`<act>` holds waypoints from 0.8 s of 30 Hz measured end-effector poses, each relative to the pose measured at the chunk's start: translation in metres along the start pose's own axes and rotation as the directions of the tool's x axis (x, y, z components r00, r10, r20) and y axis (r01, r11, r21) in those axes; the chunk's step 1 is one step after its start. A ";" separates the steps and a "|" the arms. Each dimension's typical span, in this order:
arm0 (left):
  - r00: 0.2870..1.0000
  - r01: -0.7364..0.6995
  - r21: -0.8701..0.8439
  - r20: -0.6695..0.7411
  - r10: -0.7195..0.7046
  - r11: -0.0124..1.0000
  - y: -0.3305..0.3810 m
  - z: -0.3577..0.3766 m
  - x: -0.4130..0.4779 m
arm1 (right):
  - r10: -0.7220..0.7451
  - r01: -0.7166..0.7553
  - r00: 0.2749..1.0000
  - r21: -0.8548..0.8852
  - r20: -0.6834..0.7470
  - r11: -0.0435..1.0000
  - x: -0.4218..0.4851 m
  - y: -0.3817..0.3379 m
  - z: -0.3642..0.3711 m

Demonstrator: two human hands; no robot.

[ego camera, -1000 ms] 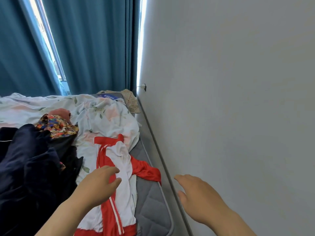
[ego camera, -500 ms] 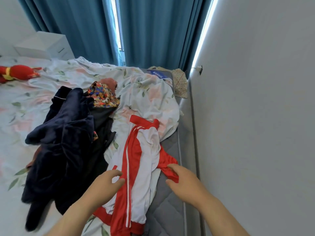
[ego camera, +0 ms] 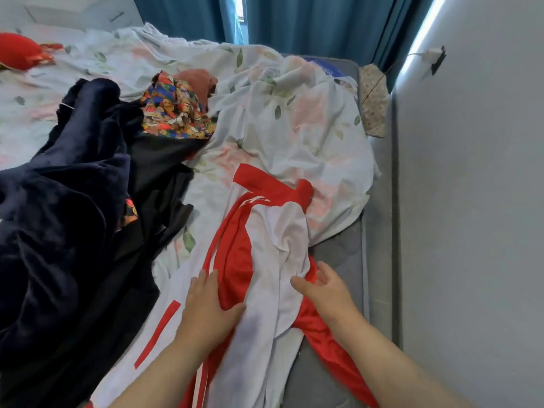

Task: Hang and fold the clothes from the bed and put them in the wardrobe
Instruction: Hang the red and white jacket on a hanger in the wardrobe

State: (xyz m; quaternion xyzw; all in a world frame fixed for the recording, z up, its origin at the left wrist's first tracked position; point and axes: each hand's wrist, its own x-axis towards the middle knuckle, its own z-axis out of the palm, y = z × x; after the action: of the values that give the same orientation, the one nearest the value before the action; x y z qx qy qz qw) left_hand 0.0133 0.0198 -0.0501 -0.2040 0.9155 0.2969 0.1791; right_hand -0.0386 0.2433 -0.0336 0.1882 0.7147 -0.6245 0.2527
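On the bed's near edge, the left hand presses flat, fingers straight, on the red-and-white sports jacket while the right hand, fingers loosely open, cups its bunched side, probably to gather it.

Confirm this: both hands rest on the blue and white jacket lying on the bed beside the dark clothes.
Wrong colour. The head view shows the jacket is red and white; the left hand and right hand rest on it, on the bed, beside the dark clothes.
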 end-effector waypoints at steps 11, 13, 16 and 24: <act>0.984 0.178 -0.763 0.140 -0.110 0.622 0.011 0.007 0.222 | -0.280 -0.032 0.806 -0.510 -0.521 0.860 0.206 0.015 0.071; 0.987 0.162 -0.812 0.142 -0.079 0.561 0.008 0.014 0.235 | -0.432 -0.039 0.750 -0.685 -0.501 0.728 0.214 0.037 0.081; 0.985 0.158 -0.851 0.170 -0.022 0.500 0.015 0.015 0.241 | -0.504 -0.066 0.697 -0.745 -0.511 0.664 0.225 0.041 0.089; 0.964 0.252 -0.773 0.255 -0.079 0.582 0.025 0.012 0.232 | -0.504 -0.082 0.706 -0.764 -0.497 0.640 0.223 0.042 0.088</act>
State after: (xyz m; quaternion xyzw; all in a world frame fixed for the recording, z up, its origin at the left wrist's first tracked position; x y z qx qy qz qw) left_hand -0.1941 -0.0161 -0.1520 -0.3176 0.6402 0.6751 0.1833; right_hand -0.1821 0.1521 -0.2082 0.1889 0.9614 -0.1931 -0.0518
